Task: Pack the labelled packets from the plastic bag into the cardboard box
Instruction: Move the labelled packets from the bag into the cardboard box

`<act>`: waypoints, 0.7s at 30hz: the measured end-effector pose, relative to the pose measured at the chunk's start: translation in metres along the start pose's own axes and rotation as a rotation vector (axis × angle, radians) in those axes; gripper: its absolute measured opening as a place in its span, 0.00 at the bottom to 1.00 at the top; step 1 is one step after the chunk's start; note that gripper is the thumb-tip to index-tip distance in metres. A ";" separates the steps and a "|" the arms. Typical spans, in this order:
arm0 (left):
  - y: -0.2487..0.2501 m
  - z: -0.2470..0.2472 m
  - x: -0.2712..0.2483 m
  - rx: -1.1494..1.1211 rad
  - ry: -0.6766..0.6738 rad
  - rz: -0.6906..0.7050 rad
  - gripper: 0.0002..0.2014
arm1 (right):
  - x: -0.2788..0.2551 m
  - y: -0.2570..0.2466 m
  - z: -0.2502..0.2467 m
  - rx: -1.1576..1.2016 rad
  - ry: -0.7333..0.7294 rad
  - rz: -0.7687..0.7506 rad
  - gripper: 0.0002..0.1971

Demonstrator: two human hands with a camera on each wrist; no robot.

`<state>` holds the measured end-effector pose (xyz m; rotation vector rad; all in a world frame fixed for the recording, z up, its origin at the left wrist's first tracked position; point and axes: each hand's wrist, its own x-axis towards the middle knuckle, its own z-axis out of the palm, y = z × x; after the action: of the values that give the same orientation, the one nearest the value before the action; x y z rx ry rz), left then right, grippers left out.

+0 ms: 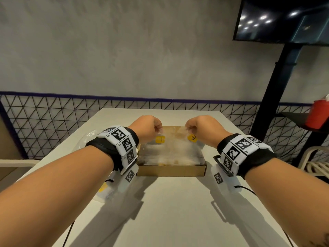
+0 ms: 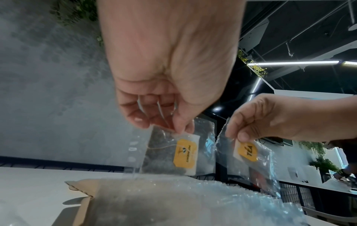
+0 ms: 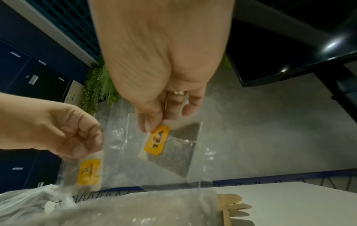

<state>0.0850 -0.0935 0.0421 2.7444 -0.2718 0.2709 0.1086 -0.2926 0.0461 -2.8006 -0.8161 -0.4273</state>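
An open flat cardboard box (image 1: 170,169) lies mid-table with several clear packets in it. My left hand (image 1: 158,130) pinches the top of a clear packet (image 2: 185,154) holding a tea bag with a yellow label, hanging over the box's far left. My right hand (image 1: 187,129) pinches a second packet (image 3: 156,140) whose yellow label reads TEA, over the far right. Both packets hang upright, apart from each other. The crumpled plastic bag (image 1: 91,138) lies left of the box, mostly hidden by my left wrist. Another yellow-labelled packet (image 1: 103,188) shows under my left forearm.
The white table (image 1: 169,220) ends at a wire mesh fence (image 1: 53,114) before a grey wall. A red cup (image 1: 318,114) stands on a dark side table at right, near a black screen stand (image 1: 277,86). Chairs flank the table at left (image 1: 16,162) and right (image 1: 313,161).
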 end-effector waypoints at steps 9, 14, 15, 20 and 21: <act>-0.002 0.012 0.005 0.025 -0.072 -0.013 0.10 | 0.001 -0.008 0.020 -0.012 -0.259 0.009 0.14; -0.010 0.016 0.005 0.042 -0.094 -0.032 0.08 | 0.000 0.001 0.014 -0.042 -0.300 0.037 0.18; -0.010 0.015 0.005 0.026 -0.075 -0.030 0.09 | 0.000 0.001 0.011 -0.036 -0.263 0.024 0.17; -0.002 0.008 0.009 -0.076 0.049 -0.010 0.12 | 0.013 0.000 -0.003 -0.025 -0.008 0.028 0.15; -0.001 0.008 0.010 -0.084 0.058 -0.011 0.13 | 0.015 0.000 -0.004 -0.027 0.008 0.033 0.14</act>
<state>0.0960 -0.0967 0.0367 2.6499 -0.2462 0.3285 0.1201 -0.2860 0.0546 -2.8308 -0.7665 -0.4472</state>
